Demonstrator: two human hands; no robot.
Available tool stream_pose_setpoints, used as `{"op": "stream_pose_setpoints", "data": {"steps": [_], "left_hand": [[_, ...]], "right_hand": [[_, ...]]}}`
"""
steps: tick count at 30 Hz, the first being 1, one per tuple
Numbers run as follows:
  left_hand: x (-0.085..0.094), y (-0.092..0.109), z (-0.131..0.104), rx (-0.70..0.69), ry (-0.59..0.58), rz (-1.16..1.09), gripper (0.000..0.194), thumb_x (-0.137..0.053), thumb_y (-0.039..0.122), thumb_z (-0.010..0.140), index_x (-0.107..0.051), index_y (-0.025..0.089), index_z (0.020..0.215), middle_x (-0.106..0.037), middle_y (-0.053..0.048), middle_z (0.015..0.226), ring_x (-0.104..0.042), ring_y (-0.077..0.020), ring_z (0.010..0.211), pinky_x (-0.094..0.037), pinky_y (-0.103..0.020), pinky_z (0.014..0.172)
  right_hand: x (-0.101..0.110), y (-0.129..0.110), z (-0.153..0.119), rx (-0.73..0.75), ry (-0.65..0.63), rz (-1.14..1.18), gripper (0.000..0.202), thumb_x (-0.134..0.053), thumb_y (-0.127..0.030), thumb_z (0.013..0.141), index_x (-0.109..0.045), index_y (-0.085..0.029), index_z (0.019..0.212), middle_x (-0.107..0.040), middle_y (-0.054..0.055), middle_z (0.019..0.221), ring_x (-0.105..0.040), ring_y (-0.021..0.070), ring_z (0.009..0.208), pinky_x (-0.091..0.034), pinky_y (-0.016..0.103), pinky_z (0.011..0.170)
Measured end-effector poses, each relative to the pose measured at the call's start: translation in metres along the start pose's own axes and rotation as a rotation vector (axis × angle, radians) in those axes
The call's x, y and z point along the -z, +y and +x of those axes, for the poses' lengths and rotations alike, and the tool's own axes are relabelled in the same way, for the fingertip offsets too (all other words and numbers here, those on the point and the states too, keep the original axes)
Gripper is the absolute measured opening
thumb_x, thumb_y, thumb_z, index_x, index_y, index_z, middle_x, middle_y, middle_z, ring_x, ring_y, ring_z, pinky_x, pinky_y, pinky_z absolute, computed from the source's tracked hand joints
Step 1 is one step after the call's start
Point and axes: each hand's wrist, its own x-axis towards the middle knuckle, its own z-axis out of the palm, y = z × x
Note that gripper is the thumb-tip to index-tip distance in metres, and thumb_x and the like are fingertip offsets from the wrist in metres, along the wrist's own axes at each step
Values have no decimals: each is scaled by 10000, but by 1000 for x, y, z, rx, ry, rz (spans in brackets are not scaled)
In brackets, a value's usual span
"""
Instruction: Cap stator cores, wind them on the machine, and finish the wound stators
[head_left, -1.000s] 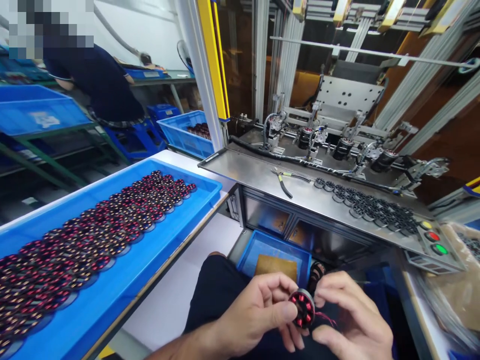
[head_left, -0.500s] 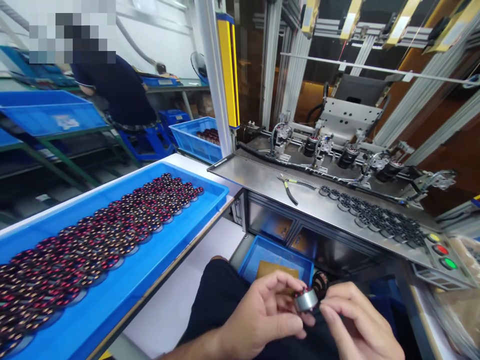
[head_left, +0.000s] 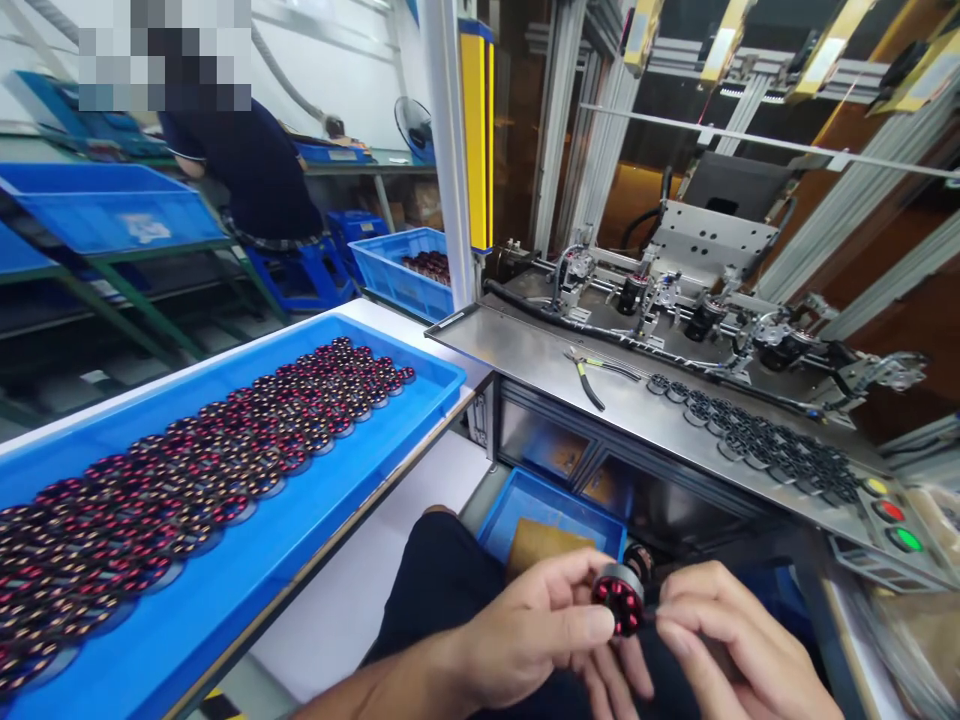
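Note:
My left hand point(head_left: 544, 625) grips a small motor point(head_left: 619, 602) between thumb and fingers, above my lap. It has a silver metal rim, and its dark face with red spokes is tilted up toward me. Just right of it, my right hand point(head_left: 720, 625) is pinched closed, thumb against forefinger, at the motor's edge. A small dark bit shows at those fingertips, too small to name. Behind the motor, lower down, is a round part with copper-coloured windings point(head_left: 639, 560), partly hidden by it.
On the left, a blue tray point(head_left: 300, 520) holds many similar round parts. Pliers point(head_left: 586, 382) and rows of black ring-shaped parts point(head_left: 757, 435) lie on the metal bench point(head_left: 517, 350), before a machine. A blue bin point(head_left: 510, 500) stands below. Another person point(head_left: 240, 170) sits at the back left.
The motor has turned in my left hand: its silver side faced me, now its red-spoked face does. My right hand stays close beside it. The view has shifted slightly.

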Motion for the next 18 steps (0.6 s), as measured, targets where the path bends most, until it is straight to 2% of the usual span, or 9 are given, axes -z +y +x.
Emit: {"op": "stream_pose_setpoints", "data": {"steps": [3,5,6,8,10,12,14,16,18], "left_hand": [[-10,6,-3,-195,76,13,382,-777,145,786,-607,216,1120,-711,-66,1095,-759,-167,838,-582,-236,684],[-17,12,-4,-299,116,-4,385,-821,68,708,-649,222,1017,-691,-35,1167,-704,-177,1055,-553,-280,879],[-19,15,-4,-333,133,-27,379,-845,75,681,-656,224,974,-700,-22,1151,-669,-183,1128,-519,-294,948],[-19,19,-2,-344,176,-57,386,-882,195,668,-659,223,981,-722,-31,1098,-632,-197,1181,-481,-313,1000],[-15,20,1,-205,182,-39,398,-827,418,735,-672,177,1011,-741,-71,1001,-689,-194,1022,-524,-291,891],[-8,17,3,43,82,-7,539,-656,622,815,-693,97,931,-728,-97,776,-711,-186,731,-547,-272,689],[-2,14,4,201,-23,18,600,-568,662,851,-684,73,854,-655,-66,566,-662,-178,512,-513,-256,532],[-1,11,3,161,-24,55,505,-628,578,854,-664,85,953,-664,-60,591,-654,-174,465,-491,-232,470],[-5,10,1,12,57,103,401,-713,409,849,-620,151,1142,-703,-58,777,-688,-148,542,-504,-202,494]], "right_hand": [[-4,-3,1,-74,90,-65,158,-566,-33,890,-636,-174,908,-644,45,775,-642,143,689,-547,232,595],[-7,-6,3,-131,137,-56,145,-559,-68,911,-626,-181,850,-627,29,742,-627,134,658,-531,230,578],[-9,-7,4,-156,134,-30,154,-553,-76,919,-617,-185,832,-618,22,728,-621,131,651,-525,231,576],[-10,-9,4,-168,92,49,165,-539,-63,921,-605,-188,837,-605,14,716,-615,129,652,-519,236,578],[-10,-9,3,-117,42,122,177,-524,-31,908,-607,-185,884,-609,20,733,-618,133,666,-523,240,584],[-7,-7,1,-55,2,146,197,-522,-7,894,-611,-179,931,-620,32,760,-623,135,680,-532,242,593],[-3,-5,0,-42,-25,121,205,-532,-2,892,-610,-178,963,-627,41,790,-629,139,714,-540,244,616],[0,-4,-1,-59,-9,61,194,-545,-10,897,-607,-181,967,-624,40,807,-627,136,733,-534,240,630],[1,-4,-1,-97,32,-4,174,-552,-27,908,-607,-183,961,-619,36,819,-620,125,733,-524,232,636]]}}
